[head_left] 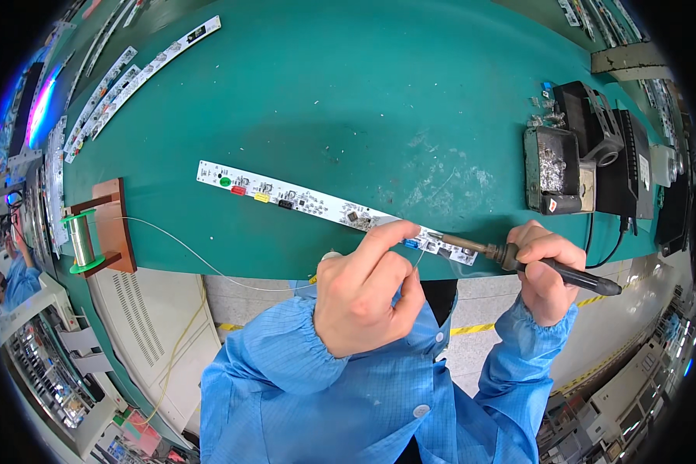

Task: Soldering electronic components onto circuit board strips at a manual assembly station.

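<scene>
A long narrow white circuit board (325, 208) lies slantwise on the green mat, with green, red, yellow, black and blue parts along it. My right hand (547, 267) grips a soldering iron (472, 244) by its black handle, the tip pointing left over the board's right end. Close to that tip, my left hand (367, 294) is closed in a pinch on thin solder wire (179, 241), its index finger reaching over the board. The wire runs back left to a solder spool (82, 241) on a brown wooden stand (121, 224). Whether tip and board touch is too small to tell.
At the right stand a metal tip-cleaning box (551, 166), a black iron holder (591, 116) and a black box-shaped unit (632, 166) with a cable. More white boards (143, 77) lie at the far left. Small scraps dot the green mat (348, 85).
</scene>
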### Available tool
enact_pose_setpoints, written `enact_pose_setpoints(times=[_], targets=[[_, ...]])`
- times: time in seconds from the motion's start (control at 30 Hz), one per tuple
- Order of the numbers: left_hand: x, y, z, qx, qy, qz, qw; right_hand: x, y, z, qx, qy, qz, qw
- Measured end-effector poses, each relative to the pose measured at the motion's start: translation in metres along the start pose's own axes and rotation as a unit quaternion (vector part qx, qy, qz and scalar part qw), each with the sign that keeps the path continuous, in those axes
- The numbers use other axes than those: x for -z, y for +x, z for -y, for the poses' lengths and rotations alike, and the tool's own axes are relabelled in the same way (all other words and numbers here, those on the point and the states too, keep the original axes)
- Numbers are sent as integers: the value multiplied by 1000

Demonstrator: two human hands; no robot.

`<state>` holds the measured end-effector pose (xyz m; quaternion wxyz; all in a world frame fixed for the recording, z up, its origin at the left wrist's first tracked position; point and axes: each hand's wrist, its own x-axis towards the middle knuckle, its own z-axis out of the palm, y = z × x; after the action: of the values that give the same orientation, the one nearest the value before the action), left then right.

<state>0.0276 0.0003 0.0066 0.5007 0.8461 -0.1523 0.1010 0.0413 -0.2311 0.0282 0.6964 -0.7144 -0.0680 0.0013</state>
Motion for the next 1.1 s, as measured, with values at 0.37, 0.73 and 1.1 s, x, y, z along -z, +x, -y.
enact_pose_setpoints(times=[0.37, 0.73, 1.1], targets=[[8, 0, -3, 16, -7, 33, 999, 11, -56, -38, 248, -272, -266, 891], [34, -24, -30, 40, -94, 21, 995, -42, -20, -17, 185, -369, 45, 910], [72, -55, 3, 115, -117, 25, 986, -42, 0, -27, 175, -360, 19, 916]])
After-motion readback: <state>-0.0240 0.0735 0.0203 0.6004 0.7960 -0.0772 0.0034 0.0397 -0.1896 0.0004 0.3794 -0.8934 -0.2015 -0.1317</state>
